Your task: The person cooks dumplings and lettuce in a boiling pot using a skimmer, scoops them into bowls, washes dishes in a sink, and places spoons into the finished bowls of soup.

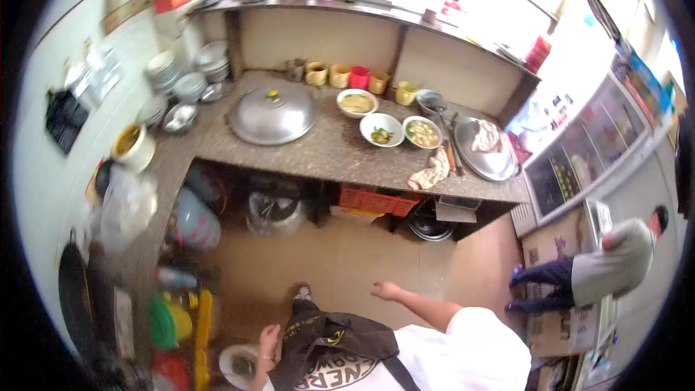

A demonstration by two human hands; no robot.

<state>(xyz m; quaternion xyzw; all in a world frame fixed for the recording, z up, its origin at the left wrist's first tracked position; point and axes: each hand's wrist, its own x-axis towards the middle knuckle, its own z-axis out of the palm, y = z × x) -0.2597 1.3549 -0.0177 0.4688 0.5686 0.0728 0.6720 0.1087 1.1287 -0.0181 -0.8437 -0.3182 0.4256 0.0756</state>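
1. Speckled kitchen counter [318,158], bearing a domed metal lid [271,122], landmark for all below.
2. Nearer than the lid, slightly left: white basin [225,367], contents too blurred to tell. Could tip if bumped by a careless low swing or step.
3. Directly nearer from the lid: left hand [269,339], just beside that basin, held low, fingers loosely open, seemingly empty.
4. Nearer than the lid, to its right: right hand [388,290], held out over the floor [318,261], half-open, apparently empty, touching nothing.
5. Right of the lid: crumpled cloth [431,171] at the counter's front edge. Could slip off if brushed.
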